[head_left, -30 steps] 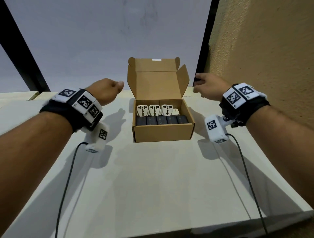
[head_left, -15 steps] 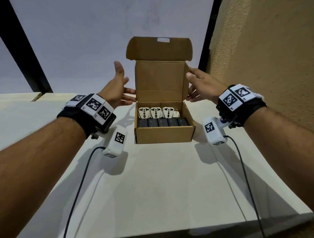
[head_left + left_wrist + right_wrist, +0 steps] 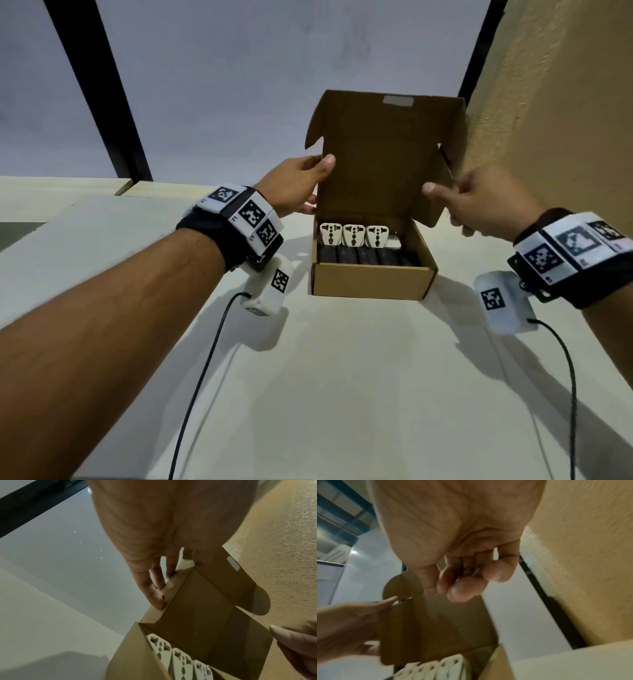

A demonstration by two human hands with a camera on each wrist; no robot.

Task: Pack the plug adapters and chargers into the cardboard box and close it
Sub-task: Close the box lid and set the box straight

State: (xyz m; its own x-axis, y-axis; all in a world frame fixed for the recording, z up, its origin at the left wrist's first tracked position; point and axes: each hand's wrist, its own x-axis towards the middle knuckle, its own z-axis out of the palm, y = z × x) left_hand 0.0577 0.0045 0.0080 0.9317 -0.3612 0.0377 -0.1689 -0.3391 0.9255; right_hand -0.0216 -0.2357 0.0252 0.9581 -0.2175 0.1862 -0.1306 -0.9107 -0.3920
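Note:
The cardboard box [image 3: 370, 281] stands on the white table, its lid [image 3: 383, 147] raised and tipped forward over the opening. Inside, three white plug adapters [image 3: 352, 234] stand along the back and a row of black chargers [image 3: 366, 256] lies in front. My left hand [image 3: 317, 174] pinches the lid's left edge, thumb on the inner face; in the left wrist view its fingers [image 3: 159, 588] lie along the outside of the lid [image 3: 197, 608]. My right hand [image 3: 445, 200] pinches the lid's right side flap [image 3: 440, 192], with its fingers [image 3: 453, 582] curled.
A textured tan wall [image 3: 548, 102] rises close to the box's right side. Two black posts [image 3: 102, 92] stand behind the table [image 3: 342, 394]. Black cables [image 3: 205, 359] trail from both wrist cameras across the table toward me.
The lid has swung from leaning back to upright and tipped forward. Both hands went from open beside the box to holding the lid's two side edges.

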